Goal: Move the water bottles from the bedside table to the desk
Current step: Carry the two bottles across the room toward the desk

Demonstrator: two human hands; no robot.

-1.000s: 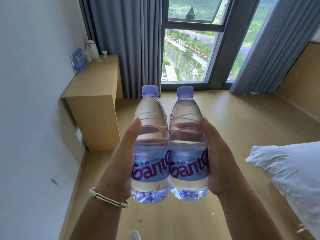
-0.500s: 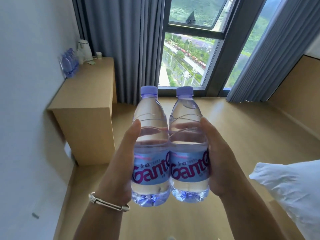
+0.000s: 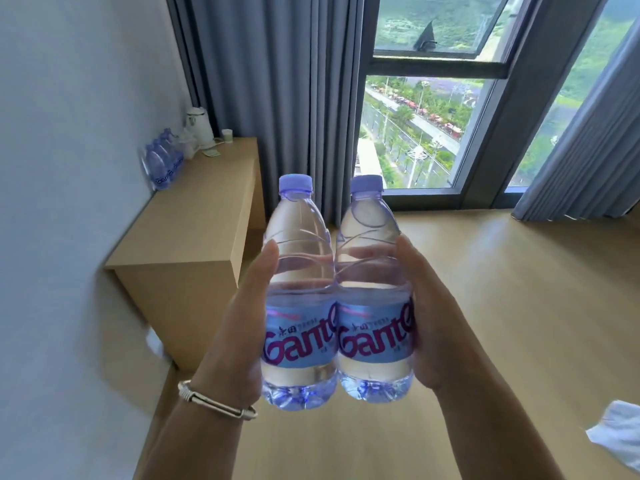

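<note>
Two water bottles are upright, touching side by side, pressed between the left hand and right hand, fingers curled behind them. The desk lies at 10 o'clock. Risk: if the inward squeeze loosens, either bottle may slip down between the palms.

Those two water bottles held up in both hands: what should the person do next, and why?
Probably carry them on toward the desk by the wall. The left hand grips the left bottle and the right hand grips the right bottle, both upright in mid-air, short of the desk. More bottles already stand at its far end, with bare desktop nearer.
</note>
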